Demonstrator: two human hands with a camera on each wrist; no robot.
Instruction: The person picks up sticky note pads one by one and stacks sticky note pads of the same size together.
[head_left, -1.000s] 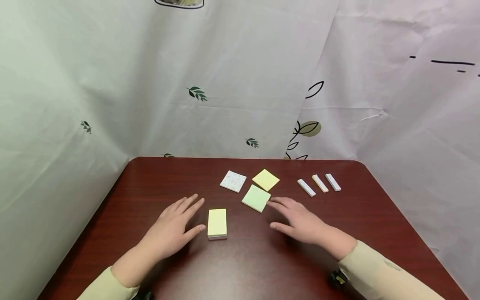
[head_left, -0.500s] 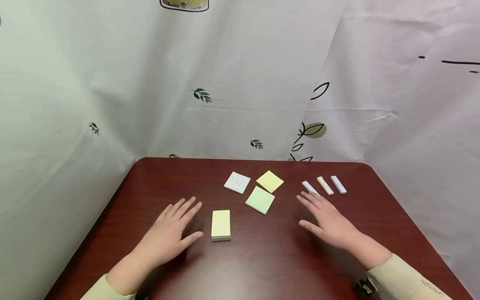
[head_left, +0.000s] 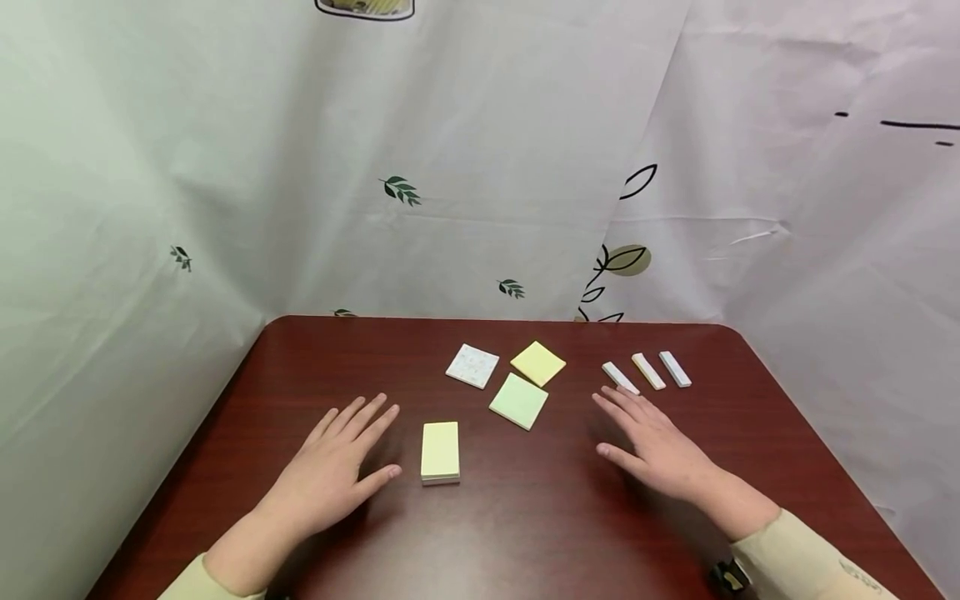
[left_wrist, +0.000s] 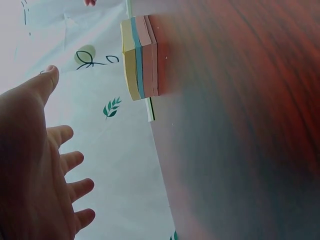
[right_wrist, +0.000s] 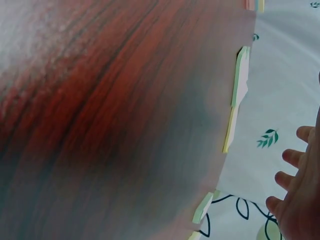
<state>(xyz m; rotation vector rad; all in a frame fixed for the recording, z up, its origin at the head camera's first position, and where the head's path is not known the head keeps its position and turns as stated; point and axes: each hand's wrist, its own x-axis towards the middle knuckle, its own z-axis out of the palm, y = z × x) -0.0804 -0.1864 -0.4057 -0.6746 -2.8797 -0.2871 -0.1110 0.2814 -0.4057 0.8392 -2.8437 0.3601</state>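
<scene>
In the head view my left hand (head_left: 330,471) hovers over the table with fingers spread, holding nothing. Just right of its thumb lies a stack of rectangular sticky-note pads (head_left: 440,452), pale yellow on top. The left wrist view shows yellow, blue and pink layers in that stack (left_wrist: 140,57). My right hand (head_left: 660,446), fingers extended and holding nothing, is nearest a narrow whitish sticky-note strip pad (head_left: 619,377); its fingertips overlap the pad's near end in view, and contact cannot be told. Between the hands lies a green square sticky-note pad (head_left: 519,402).
Behind the green pad lie a yellow square pad (head_left: 537,363) and a white patterned one (head_left: 472,366). Two more strip pads, one yellowish (head_left: 648,372) and one white (head_left: 676,369), stand at the right. A printed curtain (head_left: 480,167) hangs behind the dark red table (head_left: 517,533).
My right hand has moved right, away from the green square pad toward the strip pads. My left hand has drawn slightly back from the stack. The pads have stayed in place.
</scene>
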